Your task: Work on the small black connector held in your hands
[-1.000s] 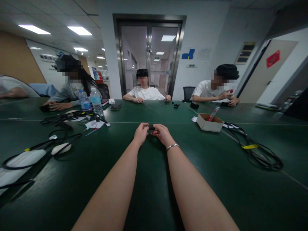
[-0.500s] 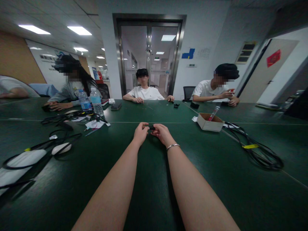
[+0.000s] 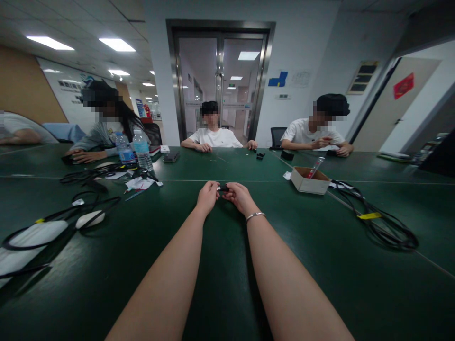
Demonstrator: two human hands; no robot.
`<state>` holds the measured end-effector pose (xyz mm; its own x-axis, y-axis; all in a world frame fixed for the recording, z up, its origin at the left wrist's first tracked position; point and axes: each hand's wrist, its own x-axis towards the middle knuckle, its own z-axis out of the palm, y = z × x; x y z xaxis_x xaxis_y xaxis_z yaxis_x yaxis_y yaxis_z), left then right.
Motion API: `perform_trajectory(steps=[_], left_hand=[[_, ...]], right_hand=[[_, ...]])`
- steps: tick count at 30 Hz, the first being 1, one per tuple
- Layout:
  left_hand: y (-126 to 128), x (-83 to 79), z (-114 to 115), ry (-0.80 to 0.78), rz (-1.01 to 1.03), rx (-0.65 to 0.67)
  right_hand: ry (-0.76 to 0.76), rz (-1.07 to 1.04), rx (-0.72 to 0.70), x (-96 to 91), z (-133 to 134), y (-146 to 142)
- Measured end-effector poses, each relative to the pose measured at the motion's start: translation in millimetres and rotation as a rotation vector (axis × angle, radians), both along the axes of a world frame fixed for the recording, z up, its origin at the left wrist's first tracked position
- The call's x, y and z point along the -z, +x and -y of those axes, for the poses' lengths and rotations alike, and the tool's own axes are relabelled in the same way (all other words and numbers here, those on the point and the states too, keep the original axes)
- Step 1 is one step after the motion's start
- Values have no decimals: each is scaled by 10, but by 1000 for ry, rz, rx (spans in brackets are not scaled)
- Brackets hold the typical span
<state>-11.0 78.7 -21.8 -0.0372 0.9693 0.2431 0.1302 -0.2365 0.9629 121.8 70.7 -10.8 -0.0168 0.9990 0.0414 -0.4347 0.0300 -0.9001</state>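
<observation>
Between my two hands, above the green table (image 3: 227, 265), is a small black piece (image 3: 223, 188) with a silvery end on its left. It is too small in the picture to tell its kind. My left hand (image 3: 208, 196) pinches the silvery end with thumb and fingers. From the other side, my right hand (image 3: 239, 195) has its fingers closed on the black end and hides part of it. A silver bangle (image 3: 255, 216) circles my right wrist.
On the left lie black cables (image 3: 92, 199), a white mouse (image 3: 91, 219), papers (image 3: 139, 183) and two water bottles (image 3: 142, 150). To the right stand a small open box (image 3: 310, 182) and a coiled cable (image 3: 387, 227). Several people sit around the table.
More of the black piece and its silvery end shows between my hands, which are slightly further apart. On the right, a person's raised hand has moved left and down.
</observation>
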Motion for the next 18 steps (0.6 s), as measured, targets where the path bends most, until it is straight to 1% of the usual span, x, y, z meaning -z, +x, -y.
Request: perform_trajectory(steps=[2, 7, 14, 18], left_hand=[[0, 8, -6, 9, 3, 9], [8, 6, -8, -29, 52, 31], [-3, 32, -16, 39, 2, 20], [-12, 38, -19, 42, 7, 5]], right_hand=[[-2, 2, 3, -3, 1, -1], [1, 10, 9, -2, 2, 1], [-9, 8, 13, -20, 20, -7], [-7, 23, 7, -31, 27, -10]])
